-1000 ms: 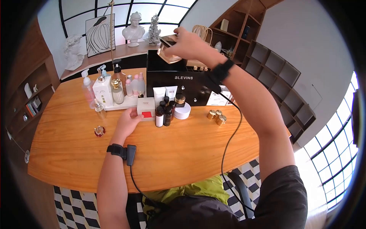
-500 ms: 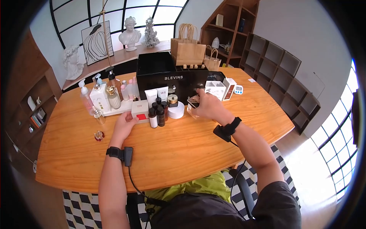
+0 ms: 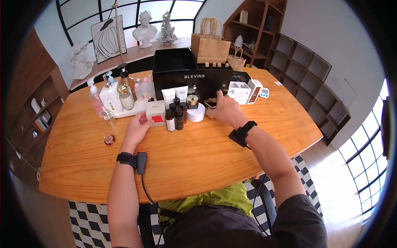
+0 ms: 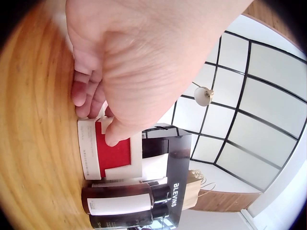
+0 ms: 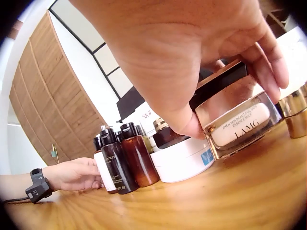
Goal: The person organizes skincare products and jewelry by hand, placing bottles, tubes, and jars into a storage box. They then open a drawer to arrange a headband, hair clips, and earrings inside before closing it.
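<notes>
My right hand (image 3: pixel 228 109) grips a square glass cream jar (image 5: pixel 237 112) with a dark lid, its label reading LAMG, thumb on one side and fingers on the other. In the right wrist view the jar is down at the wooden tabletop, slightly tilted, between a round white jar (image 5: pixel 184 160) and gold-coloured small jars (image 5: pixel 295 112). My left hand (image 3: pixel 137 127) holds a white box (image 3: pixel 155 109) with a red panel (image 4: pixel 115 155). The left thumb lies on the red panel while the other fingers reach along the box's side. Several dark bottles (image 3: pixel 178 122) stand just right of the box.
Behind rises a black BLEVINS case (image 3: pixel 173 62), with white tubes (image 3: pixel 168 96) before it. Pump bottles (image 3: pixel 111 99) cluster on the left, near a red-and-gold stopper (image 3: pixel 109 139). White boxes (image 3: pixel 239 91) and a small timer (image 3: pixel 264 92) stand on the right. Paper bags (image 3: pixel 211 47) are behind.
My right hand has brought the jar down from above the black case to the tabletop beside the round white jar. My left hand has stayed at the white box.
</notes>
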Tool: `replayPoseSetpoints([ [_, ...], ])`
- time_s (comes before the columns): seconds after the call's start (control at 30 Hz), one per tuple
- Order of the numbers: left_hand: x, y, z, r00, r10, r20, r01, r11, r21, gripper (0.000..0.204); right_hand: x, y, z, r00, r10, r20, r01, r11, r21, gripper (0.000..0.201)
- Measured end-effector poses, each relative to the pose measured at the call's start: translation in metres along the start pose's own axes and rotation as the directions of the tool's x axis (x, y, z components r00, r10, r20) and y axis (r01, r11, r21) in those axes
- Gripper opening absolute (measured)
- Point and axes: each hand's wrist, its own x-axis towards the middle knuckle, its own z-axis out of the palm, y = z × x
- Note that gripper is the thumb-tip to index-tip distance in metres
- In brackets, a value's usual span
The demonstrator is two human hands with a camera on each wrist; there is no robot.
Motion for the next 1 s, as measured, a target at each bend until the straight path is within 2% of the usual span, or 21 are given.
replayPoseSetpoints([
  [0.2, 0.007, -0.012, -0.001, 1.0, 0.02, 0.014, -0.019, 0.998, -0.056, 0.046, 0.002, -0.002, 0.012, 0.999, 0.002, -0.032, -0.003, 1.0, -0.017, 0.074],
  [0.3, 0.004, -0.01, 0.001, 1.0, 0.018, -0.011, -0.018, 1.0, -0.025, 0.044, -0.002, -0.003, 0.012, 1.0, 0.027, -0.013, -0.028, 0.997, -0.066, 0.078],
  [0.4, 0.004, -0.008, 0.0, 1.0, 0.004, 0.006, -0.004, 1.0, -0.02, 0.043, -0.004, 0.0, 0.012, 0.999, 0.033, -0.02, -0.034, 0.999, -0.035, 0.086],
  [0.47, 0.004, -0.008, -0.001, 1.0, 0.011, 0.009, -0.011, 1.0, -0.015, 0.043, -0.006, 0.006, 0.012, 1.0, -0.008, -0.01, 0.008, 0.999, 0.048, 0.096],
  [0.57, 0.004, -0.008, 0.0, 1.0, 0.019, 0.004, -0.019, 1.0, -0.011, 0.044, -0.01, 0.015, 0.009, 0.997, -0.073, -0.002, 0.073, 0.989, 0.128, 0.099],
  [0.7, 0.001, -0.002, 0.0, 1.0, 0.015, 0.003, -0.015, 1.0, 0.003, 0.045, -0.014, 0.02, 0.004, 0.996, -0.093, 0.013, 0.088, 0.972, 0.217, 0.095],
  [0.77, -0.001, 0.002, 0.001, 1.0, 0.006, -0.005, -0.006, 1.0, 0.016, 0.045, -0.018, 0.021, 0.002, 0.998, -0.056, 0.001, 0.054, 0.96, 0.275, 0.09],
  [1.0, -0.001, 0.002, 0.002, 1.0, 0.0, -0.017, 0.0, 0.999, 0.034, 0.047, -0.019, 0.015, 0.002, 0.998, -0.049, -0.051, 0.059, 0.976, 0.21, 0.089],
])
